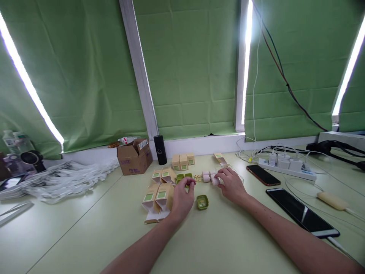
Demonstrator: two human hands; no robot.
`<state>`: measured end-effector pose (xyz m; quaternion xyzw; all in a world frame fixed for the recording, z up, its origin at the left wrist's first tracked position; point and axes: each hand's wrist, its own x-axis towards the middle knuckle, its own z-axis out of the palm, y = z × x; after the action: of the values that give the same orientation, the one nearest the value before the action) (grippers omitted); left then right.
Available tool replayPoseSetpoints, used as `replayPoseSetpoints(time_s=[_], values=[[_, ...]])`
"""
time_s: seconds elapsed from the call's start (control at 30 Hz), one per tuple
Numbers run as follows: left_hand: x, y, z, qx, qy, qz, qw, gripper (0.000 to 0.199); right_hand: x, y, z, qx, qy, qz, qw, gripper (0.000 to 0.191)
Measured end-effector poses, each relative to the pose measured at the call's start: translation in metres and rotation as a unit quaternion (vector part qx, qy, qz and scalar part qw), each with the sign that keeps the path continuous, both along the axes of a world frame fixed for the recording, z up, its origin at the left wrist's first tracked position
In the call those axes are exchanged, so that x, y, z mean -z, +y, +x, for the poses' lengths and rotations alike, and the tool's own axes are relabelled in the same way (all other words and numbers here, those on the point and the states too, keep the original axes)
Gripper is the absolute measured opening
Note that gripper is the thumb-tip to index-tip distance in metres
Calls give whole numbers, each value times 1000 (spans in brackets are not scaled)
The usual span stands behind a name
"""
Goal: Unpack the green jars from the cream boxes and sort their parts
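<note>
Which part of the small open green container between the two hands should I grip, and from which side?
Probably pinch the green container by its outer side walls, just under the rim, coming from above and slightly right. It sits on the tabletop with its opening up, so the walls offer edges to hold. The left hand is closer to it than the right hand.

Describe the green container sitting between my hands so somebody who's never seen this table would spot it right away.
Start at the pale table in front of the green blinds. Between the left hand and right hand, find a small, square, olive-green container. Unlike the other green containers grouped beyond the left hand, it sits alone, nearer the wearer.
</note>
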<state>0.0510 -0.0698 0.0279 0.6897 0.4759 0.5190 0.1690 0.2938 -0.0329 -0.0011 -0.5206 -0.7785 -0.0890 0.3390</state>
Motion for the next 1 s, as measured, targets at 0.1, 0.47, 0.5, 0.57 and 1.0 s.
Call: replayPoseSetpoints(time_s=[0.1, 0.47, 0.5, 0.57, 1.0], values=[[1, 0, 0, 6, 3, -1, 1000, 14, 2, 1, 0, 12, -12, -6, 1000, 34], [2, -2, 2, 2, 22, 0, 1000, 14, -3, -4, -2, 24, -27, -39, 999, 33], [2, -3, 2, 2, 23, -3, 1000, 13, -3, -4, -2, 26, -27, -43, 998, 32], [2, -3, 2, 2, 25, -10, 1000, 13, -4, -5, -3, 33, -27, -50, 998, 31], [-12, -20, -1, 98, 136, -31, 985, 46, -9, -9, -5, 43, -22, -48, 998, 35]])
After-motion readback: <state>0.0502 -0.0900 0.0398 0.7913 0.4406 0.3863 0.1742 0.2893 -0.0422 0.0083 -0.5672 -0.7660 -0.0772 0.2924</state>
